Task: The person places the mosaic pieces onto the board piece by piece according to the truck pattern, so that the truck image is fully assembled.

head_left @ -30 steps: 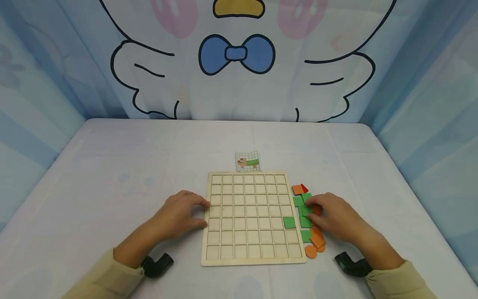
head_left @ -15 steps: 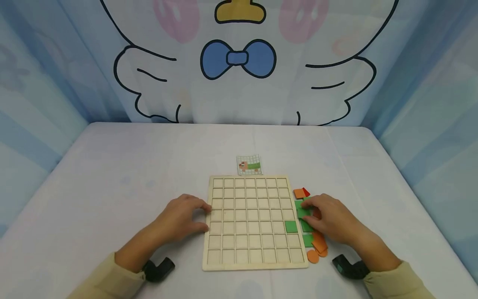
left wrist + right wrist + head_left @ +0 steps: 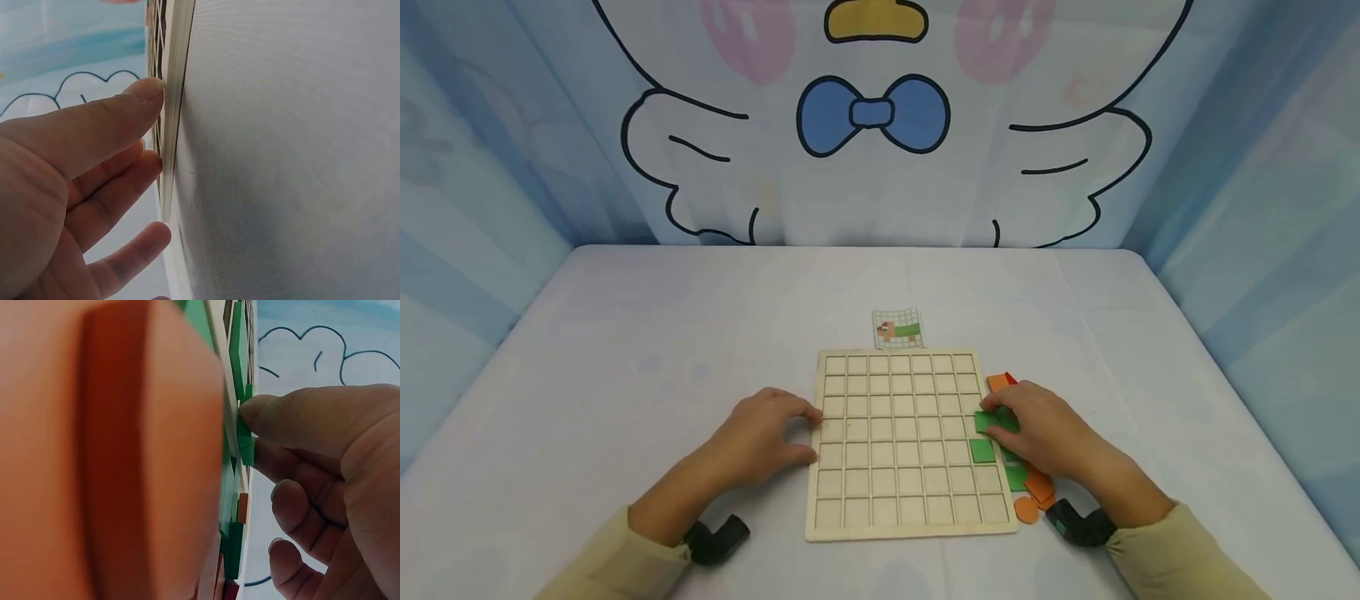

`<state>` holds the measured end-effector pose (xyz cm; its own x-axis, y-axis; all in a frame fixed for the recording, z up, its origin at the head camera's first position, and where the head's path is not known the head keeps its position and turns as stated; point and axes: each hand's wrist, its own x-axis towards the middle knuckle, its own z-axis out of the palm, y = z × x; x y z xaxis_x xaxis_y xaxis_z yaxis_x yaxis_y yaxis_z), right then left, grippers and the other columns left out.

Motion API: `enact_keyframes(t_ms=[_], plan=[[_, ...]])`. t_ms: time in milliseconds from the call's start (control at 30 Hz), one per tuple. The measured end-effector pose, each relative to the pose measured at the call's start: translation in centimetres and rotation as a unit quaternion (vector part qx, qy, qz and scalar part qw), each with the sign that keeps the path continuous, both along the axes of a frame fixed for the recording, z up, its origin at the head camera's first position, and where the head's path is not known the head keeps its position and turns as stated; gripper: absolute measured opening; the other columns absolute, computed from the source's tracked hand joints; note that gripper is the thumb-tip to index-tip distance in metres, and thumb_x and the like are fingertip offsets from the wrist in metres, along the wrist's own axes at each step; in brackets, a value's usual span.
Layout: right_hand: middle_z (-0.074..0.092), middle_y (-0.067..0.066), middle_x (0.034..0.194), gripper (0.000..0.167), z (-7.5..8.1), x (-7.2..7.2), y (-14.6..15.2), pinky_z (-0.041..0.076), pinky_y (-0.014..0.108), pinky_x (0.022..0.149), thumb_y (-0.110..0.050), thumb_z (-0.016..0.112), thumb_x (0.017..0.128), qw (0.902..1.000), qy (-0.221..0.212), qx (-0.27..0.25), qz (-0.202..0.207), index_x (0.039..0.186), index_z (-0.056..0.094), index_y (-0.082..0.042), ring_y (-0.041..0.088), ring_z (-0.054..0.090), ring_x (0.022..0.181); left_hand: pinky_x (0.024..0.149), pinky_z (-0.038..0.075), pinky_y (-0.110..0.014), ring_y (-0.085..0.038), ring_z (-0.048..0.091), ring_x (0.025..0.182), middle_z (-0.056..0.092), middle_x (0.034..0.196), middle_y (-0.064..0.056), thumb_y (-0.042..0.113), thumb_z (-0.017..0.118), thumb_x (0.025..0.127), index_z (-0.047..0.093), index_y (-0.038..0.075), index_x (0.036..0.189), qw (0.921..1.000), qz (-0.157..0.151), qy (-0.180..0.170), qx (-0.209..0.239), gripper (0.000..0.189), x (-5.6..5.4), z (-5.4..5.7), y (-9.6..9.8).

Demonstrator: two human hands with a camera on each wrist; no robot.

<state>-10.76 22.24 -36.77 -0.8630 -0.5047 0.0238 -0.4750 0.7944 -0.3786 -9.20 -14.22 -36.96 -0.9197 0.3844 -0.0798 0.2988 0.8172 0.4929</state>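
A wooden grid board [image 3: 883, 455] lies flat on the table, and one green square tile [image 3: 982, 451] sits in a cell near its right side. My right hand [image 3: 1052, 429] pinches another green square tile [image 3: 984, 422] between thumb and fingers at the board's right edge, just above the placed one. In the right wrist view, the pinched tile [image 3: 245, 440] shows edge-on beside the board's rim. My left hand [image 3: 766, 431] touches the board's left edge with thumb and fingertips, the fingers [image 3: 119, 194] extended rather than curled round it.
Loose green tiles [image 3: 1017, 477], orange pieces [image 3: 1039, 485] and a red piece [image 3: 1011, 378] lie along the board's right side, partly under my right hand. A small picture card [image 3: 898, 329] lies behind the board. Black devices [image 3: 718, 542] are worn at both wrists.
My right hand has moved left from the loose tiles to the board's right edge, bringing a green square tile with it. The left hand has stayed at the board's left edge.
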Motion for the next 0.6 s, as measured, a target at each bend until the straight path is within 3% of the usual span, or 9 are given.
enact_keyframes(t_ms=[367, 600], plan=[[0.068, 0.003, 0.106, 0.022, 0.12, -0.03, -0.56, 0.05, 0.045, 0.086, -0.017, 0.077, 0.09, 1.0, -0.003, 0.002, 0.004, 0.109, 0.071, -0.008, 0.023, 0.062, 0.096, 0.098, 0.044, -0.051, -0.031, 0.056, 0.117, 0.07, 0.112, 0.0, 0.021, 0.088, 0.078, 0.073, 0.014, 0.104, 0.9999, -0.009, 0.006, -0.004, 0.031, 0.11, 0.2, -0.08], [0.067, 0.001, 0.105, 0.021, 0.26, 0.1, -0.73, 0.05, 0.042, 0.083, -0.016, 0.076, 0.09, 0.9999, -0.01, 0.002, 0.005, 0.109, 0.071, -0.009, 0.016, 0.058, 0.089, 0.097, 0.044, -0.051, -0.032, 0.056, 0.117, 0.07, 0.111, 0.001, 0.022, 0.087, 0.078, 0.073, 0.015, 0.104, 0.9999, -0.014, 0.007, -0.003, 0.03, 0.26, 0.47, -0.12]])
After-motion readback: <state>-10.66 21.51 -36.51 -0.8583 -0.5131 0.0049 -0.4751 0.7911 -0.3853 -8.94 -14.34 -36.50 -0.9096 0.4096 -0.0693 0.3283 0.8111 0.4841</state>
